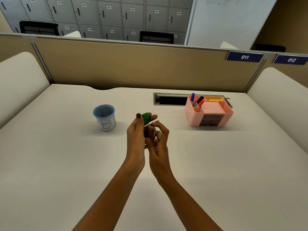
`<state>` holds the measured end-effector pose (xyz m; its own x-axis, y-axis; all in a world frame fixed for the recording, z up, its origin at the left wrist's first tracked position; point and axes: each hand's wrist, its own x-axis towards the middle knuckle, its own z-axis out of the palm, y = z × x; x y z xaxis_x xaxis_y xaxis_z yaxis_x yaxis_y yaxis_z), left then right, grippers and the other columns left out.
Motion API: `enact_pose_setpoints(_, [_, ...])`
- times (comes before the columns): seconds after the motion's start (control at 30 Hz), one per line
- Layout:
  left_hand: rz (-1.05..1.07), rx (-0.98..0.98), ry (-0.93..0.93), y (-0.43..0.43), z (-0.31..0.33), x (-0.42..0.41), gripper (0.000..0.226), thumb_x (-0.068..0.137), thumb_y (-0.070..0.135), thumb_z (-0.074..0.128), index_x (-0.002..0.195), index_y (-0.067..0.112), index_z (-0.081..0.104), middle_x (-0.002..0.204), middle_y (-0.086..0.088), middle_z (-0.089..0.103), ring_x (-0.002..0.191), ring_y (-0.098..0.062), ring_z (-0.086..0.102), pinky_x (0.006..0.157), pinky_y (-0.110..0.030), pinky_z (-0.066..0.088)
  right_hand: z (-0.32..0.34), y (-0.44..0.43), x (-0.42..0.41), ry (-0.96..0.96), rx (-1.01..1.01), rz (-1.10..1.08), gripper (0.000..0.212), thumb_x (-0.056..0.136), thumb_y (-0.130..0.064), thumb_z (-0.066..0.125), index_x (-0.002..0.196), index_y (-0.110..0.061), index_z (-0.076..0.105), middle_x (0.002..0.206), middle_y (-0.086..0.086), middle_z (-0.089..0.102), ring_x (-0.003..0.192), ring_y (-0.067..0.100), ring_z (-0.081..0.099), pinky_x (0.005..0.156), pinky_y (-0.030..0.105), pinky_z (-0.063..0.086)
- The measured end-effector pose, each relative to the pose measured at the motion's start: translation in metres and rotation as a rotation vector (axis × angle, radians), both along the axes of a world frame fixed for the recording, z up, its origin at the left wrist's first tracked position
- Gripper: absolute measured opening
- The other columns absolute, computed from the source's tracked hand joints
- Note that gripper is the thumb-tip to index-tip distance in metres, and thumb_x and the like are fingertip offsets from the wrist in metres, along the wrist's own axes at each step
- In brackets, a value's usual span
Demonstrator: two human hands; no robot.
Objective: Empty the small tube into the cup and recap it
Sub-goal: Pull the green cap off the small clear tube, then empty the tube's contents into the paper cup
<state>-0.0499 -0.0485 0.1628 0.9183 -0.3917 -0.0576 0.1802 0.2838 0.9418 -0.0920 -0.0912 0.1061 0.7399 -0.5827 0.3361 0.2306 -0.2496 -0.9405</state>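
Note:
A small tube with a green cap [145, 116] is held above the middle of the desk. My left hand [136, 130] grips it, thumb and fingers pinching around the cap end. My right hand [158, 139] is right beside it, fingers curled against the tube's lower body, which is mostly hidden between the two hands. The cap sits on the tube. A blue mesh cup [104, 117] with a white label marked "B1" stands on the desk to the left, about a hand's width from my left hand.
A pink desk organiser [209, 112] with markers stands at the right rear. Behind it is a cable slot [170, 99] in the desk. A beige partition closes the back; padded side panels flank the desk.

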Motion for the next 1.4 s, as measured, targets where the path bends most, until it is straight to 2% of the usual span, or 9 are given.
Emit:
enact_pose_setpoints(0.23, [-0.008,-0.076,0.066,0.007,-0.002,0.006,0.040,0.096,0.043,0.033,0.088,0.033,0.072,0.095,0.010,0.076,0.099,-0.020,0.069,0.092,-0.043,0.047,-0.002,-0.001,-0.002,-0.036,0.092,-0.008,0.050,0.096,-0.009,0.051,0.128,-0.042,0.029,0.104,-0.022,0.064,0.100,0.006,0.066,0.082,0.017,0.054])
enact_pose_setpoints(0.33, [0.130,-0.066,0.064,0.008,-0.012,0.009,0.029,0.097,0.035,0.036,0.107,0.024,0.062,0.108,0.003,0.070,0.105,-0.021,0.066,0.096,-0.038,0.047,-0.004,-0.004,-0.003,-0.018,0.126,-0.034,0.042,0.096,-0.009,0.051,0.123,-0.038,0.038,0.103,-0.010,0.067,0.094,0.014,0.068,0.085,0.027,0.057])
enact_pose_setpoints(0.43, [0.263,0.120,0.012,0.008,-0.035,0.016,0.032,0.097,0.031,0.042,0.123,0.018,0.055,0.106,0.008,0.065,0.109,-0.019,0.061,0.097,-0.034,0.047,-0.008,-0.008,-0.003,0.007,0.177,-0.073,0.032,0.096,-0.009,0.051,0.119,-0.030,0.048,0.108,-0.009,0.068,0.096,0.012,0.067,0.082,0.027,0.058])
enact_pose_setpoints(0.57, [0.259,0.449,-0.187,0.020,-0.081,0.011,0.029,0.093,0.018,0.052,0.121,0.016,0.058,0.120,-0.002,0.061,0.108,-0.014,0.055,0.091,-0.020,0.040,-0.012,-0.013,-0.006,-0.016,0.298,-0.044,0.030,0.094,-0.006,0.054,0.115,-0.027,0.055,0.109,0.000,0.069,0.099,0.021,0.068,0.078,0.028,0.059])
enact_pose_setpoints(0.73, [0.114,0.717,-0.465,0.036,-0.131,-0.006,0.029,0.084,0.014,0.065,0.113,0.015,0.066,0.114,-0.006,0.067,0.105,-0.021,0.060,0.103,-0.041,0.041,-0.020,-0.020,-0.007,0.003,0.494,-0.017,0.027,0.091,-0.007,0.060,0.115,-0.020,0.061,0.108,0.007,0.065,0.095,0.023,0.070,0.078,0.028,0.060])
enact_pose_setpoints(0.87, [-0.020,0.905,-0.560,0.047,-0.155,-0.010,0.027,0.086,0.019,0.063,0.113,0.016,0.066,0.114,-0.006,0.066,0.109,-0.024,0.056,0.107,-0.039,0.027,-0.027,-0.025,-0.011,0.016,0.527,0.004,0.026,0.089,-0.007,0.064,0.112,-0.019,0.065,0.105,0.004,0.068,0.094,0.024,0.070,0.075,0.030,0.060])
enact_pose_setpoints(1.13, [-0.055,0.919,-0.723,0.052,-0.167,-0.007,0.036,0.084,0.016,0.065,0.120,0.013,0.063,0.118,-0.009,0.066,0.114,-0.028,0.056,0.103,-0.037,0.033,-0.033,-0.024,-0.009,-0.013,0.666,0.049,0.033,0.075,-0.021,0.070,0.105,-0.009,0.067,0.099,0.013,0.071,0.087,0.026,0.070,0.069,0.028,0.059])
enact_pose_setpoints(1.23, [-0.058,0.728,-0.523,0.051,-0.168,-0.004,0.034,0.096,0.012,0.044,0.129,0.016,0.053,0.131,-0.007,0.058,0.121,-0.021,0.050,0.104,-0.025,0.029,-0.034,-0.024,-0.001,-0.045,0.792,0.096,0.028,0.075,-0.018,0.068,0.102,-0.010,0.068,0.098,0.014,0.072,0.087,0.025,0.071,0.072,0.028,0.060])
enact_pose_setpoints(1.4, [0.103,0.654,-0.410,0.052,-0.165,0.010,0.036,0.099,0.014,0.036,0.132,0.014,0.049,0.137,-0.006,0.052,0.127,-0.020,0.046,0.107,-0.025,0.027,-0.033,-0.029,0.014,-0.038,1.021,0.167,0.028,0.081,-0.007,0.062,0.109,-0.005,0.065,0.104,0.015,0.068,0.088,0.022,0.069,0.074,0.025,0.060])
